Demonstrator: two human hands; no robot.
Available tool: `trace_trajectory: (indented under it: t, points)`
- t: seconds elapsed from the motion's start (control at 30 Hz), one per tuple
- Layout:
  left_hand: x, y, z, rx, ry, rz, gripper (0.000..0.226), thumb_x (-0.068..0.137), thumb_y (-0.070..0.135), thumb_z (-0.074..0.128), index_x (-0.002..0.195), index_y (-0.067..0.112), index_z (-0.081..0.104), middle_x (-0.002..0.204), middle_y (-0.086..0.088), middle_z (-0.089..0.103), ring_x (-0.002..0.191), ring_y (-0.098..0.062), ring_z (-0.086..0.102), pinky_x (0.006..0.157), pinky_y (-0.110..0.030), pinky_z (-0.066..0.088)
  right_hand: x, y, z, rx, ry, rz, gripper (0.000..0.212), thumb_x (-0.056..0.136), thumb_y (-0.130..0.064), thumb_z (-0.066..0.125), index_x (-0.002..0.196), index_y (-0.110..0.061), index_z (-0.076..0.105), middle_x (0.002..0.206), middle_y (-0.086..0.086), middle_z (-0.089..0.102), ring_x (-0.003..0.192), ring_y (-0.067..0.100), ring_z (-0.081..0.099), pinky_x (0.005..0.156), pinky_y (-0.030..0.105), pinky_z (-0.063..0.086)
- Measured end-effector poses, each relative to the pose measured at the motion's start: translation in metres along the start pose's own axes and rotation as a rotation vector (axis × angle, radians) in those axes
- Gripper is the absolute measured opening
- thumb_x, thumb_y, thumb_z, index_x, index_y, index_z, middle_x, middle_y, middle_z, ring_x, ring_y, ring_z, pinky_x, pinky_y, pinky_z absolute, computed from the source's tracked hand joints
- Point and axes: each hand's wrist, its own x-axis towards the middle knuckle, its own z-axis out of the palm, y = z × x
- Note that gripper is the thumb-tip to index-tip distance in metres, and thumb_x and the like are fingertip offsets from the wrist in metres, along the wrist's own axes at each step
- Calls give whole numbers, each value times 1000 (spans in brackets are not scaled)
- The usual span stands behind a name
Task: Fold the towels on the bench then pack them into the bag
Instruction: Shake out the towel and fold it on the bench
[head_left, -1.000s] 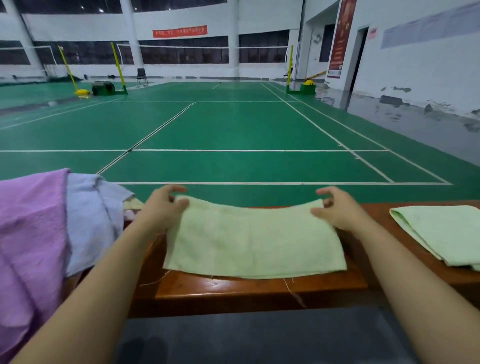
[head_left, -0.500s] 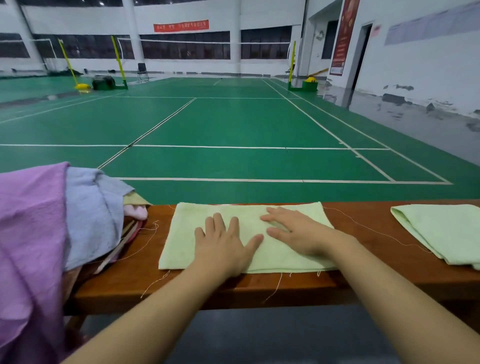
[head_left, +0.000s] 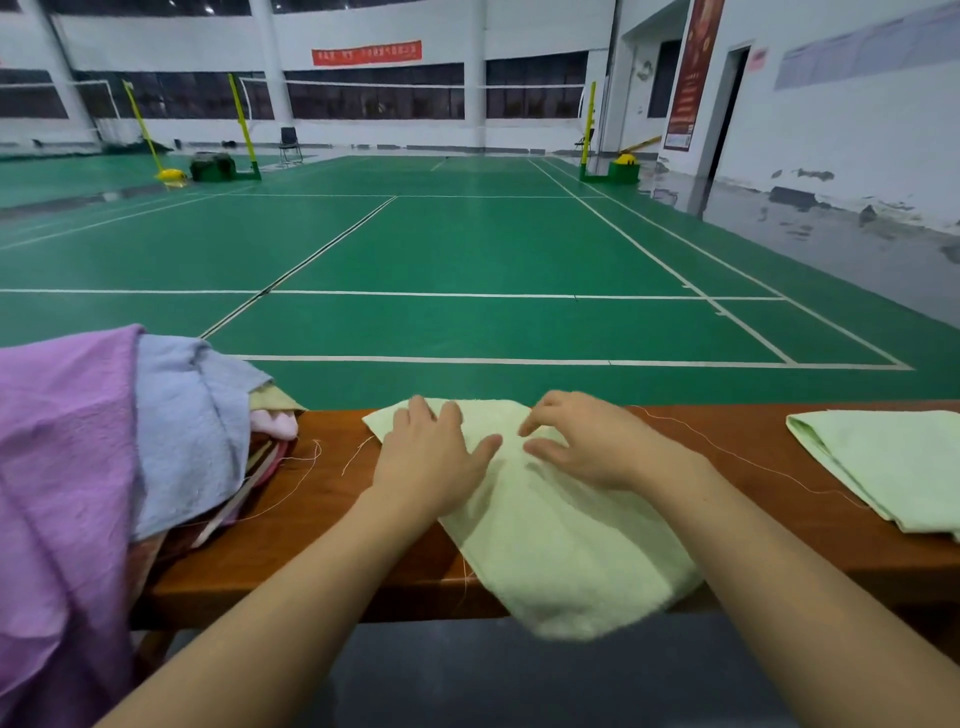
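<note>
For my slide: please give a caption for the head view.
Both hands press a green towel on the bench.

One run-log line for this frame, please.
stage: folding | left hand: flat on green towel | right hand: curled on it | towel overhangs bench | bag: unseen

I count two pale green terry towels (head_left: 566, 540) (head_left: 893, 462) on one brown wooden bench (head_left: 322, 519), one purple towel (head_left: 62, 457), one light blue towel (head_left: 187, 431), and two bare hands (head_left: 431, 457) (head_left: 592, 447).
</note>
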Motion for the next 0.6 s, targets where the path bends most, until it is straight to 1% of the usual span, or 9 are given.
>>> trace_trajectory:
  t: [0.1,0.2,0.27,0.33,0.4,0.43,0.47,0.53,0.6]
  points:
    - [-16,10,11,117,-168,-40,84,94,77,23,149,14,33,152,-18,30,142,-36,27,113,-49,28,-2,8,21,265,-163,-88,43,100,-57,48,141,-44,51,156,-25,35,144,-2,31,123,36,26]
    - [-9,5,21,97,-209,48,85,96,73,19,160,17,15,164,-13,15,153,-32,11,124,-53,13,-2,15,28,230,-216,-28,50,102,-55,47,151,-44,40,163,-22,23,151,3,18,126,37,16]
    - [5,-5,21,42,-247,141,81,98,72,22,162,24,9,170,-4,5,156,-24,2,125,-52,3,0,13,23,155,-223,30,53,101,-55,48,151,-43,39,164,-17,25,151,10,22,125,40,18]
    - [15,-15,17,-8,-266,203,79,98,70,30,162,29,11,170,3,3,157,-19,-1,126,-49,3,0,8,12,118,-231,59,50,100,-53,51,148,-39,46,159,-12,37,146,15,35,121,40,28]
    - [21,-19,12,-77,-227,166,80,96,69,41,161,27,19,169,-2,12,155,-26,9,125,-48,13,-1,7,1,199,-140,110,39,100,-48,55,137,-35,58,144,-9,55,130,15,52,108,35,42]
    - [22,-20,10,-95,-177,103,81,94,70,45,158,23,28,165,-8,24,151,-31,21,122,-48,22,-1,9,-5,238,-49,169,34,99,-47,57,129,-33,63,134,-8,62,120,15,59,100,34,47]
    - [23,-21,8,-80,-113,22,82,91,74,48,149,17,41,154,-14,39,140,-34,36,113,-47,34,0,13,-9,234,27,250,30,98,-47,58,119,-29,68,122,-6,68,108,16,63,93,34,51]
    - [23,-21,6,9,-34,-117,81,81,84,49,110,9,61,120,-15,61,109,-32,58,83,-41,48,-1,23,-14,163,46,441,39,94,-56,60,90,-18,69,87,-1,70,75,18,63,73,33,53]
    - [20,-18,6,23,-44,-169,74,77,85,53,79,12,55,92,-10,66,86,-28,63,65,-34,46,-4,24,-12,146,-89,563,56,89,-66,60,76,-12,62,68,-1,60,57,17,51,59,30,43]
